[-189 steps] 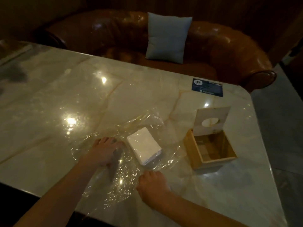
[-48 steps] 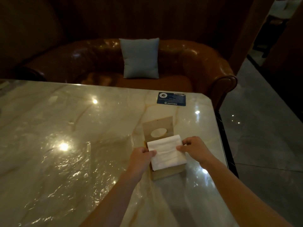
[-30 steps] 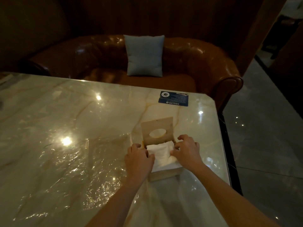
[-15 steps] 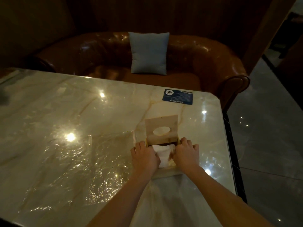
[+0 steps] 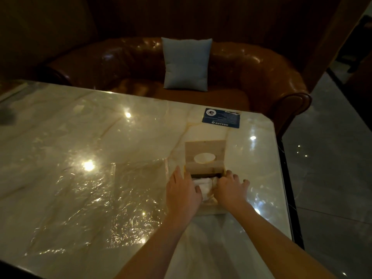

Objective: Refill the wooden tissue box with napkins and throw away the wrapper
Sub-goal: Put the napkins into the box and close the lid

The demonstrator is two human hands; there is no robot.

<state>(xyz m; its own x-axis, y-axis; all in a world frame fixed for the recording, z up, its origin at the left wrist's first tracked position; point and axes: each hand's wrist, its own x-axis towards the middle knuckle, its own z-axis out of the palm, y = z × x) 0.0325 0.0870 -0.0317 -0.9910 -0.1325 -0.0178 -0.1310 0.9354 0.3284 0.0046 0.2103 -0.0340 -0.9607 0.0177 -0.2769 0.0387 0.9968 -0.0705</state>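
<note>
The wooden tissue box [image 5: 209, 212] stands near the table's right edge. Its hinged lid [image 5: 205, 157], with an oval hole, is raised upright at the back. White napkins [image 5: 205, 185] lie bunched inside the box, showing only between my hands. My left hand [image 5: 182, 191] presses on their left side and my right hand [image 5: 231, 188] on their right side, both palms down over the box opening. The clear plastic wrapper [image 5: 96, 198] lies spread flat and crinkled on the table to the left of the box.
The marble table [image 5: 60, 127] ends at a dark edge just right of the box. A blue card [image 5: 221, 120] lies at the far right corner. Behind the table stands a brown leather sofa [image 5: 261, 73] with a grey-blue cushion [image 5: 186, 64]. Grey floor lies to the right.
The napkin stack went from the wrapper to above the box, and both hands have pushed it down inside. Now less of the napkins shows between my hands.
</note>
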